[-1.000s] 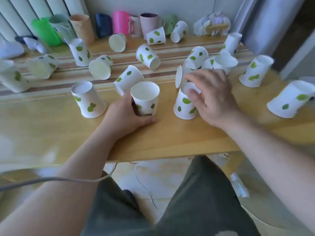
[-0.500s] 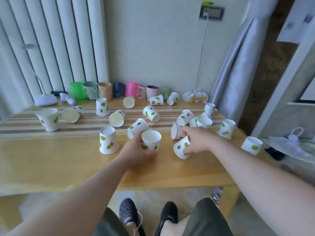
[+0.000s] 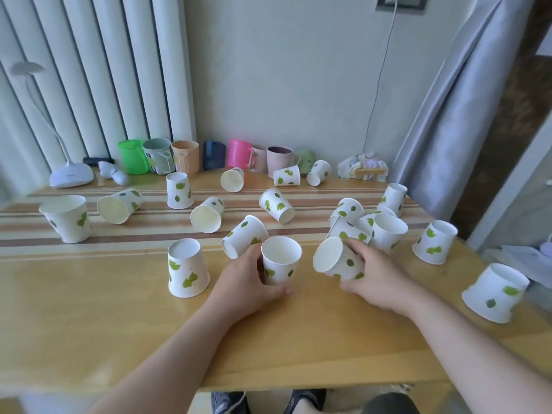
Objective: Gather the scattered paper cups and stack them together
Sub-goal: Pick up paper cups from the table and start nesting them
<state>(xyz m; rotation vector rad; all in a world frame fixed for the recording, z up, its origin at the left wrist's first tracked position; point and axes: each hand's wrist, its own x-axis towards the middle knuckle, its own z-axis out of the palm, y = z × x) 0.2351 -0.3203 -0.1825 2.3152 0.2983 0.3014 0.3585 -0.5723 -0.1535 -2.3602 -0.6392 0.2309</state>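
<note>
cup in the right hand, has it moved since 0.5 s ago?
Yes. The cup in the right hand has tipped over, mouth now facing the upright cup that the left hand holds on the table.

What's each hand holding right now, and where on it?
Left hand grips the upright cup around its lower side wall. Right hand holds the tipped cup by its base end.

A single wide-angle view looks from the person's head, forward and down over both forearms onto the pale wooden worktop (image 3: 89, 309). It sits close to the near edge, faces the plain cream back wall (image 3: 283, 70), and takes in the person's shoes below the worktop's front edge.
</note>
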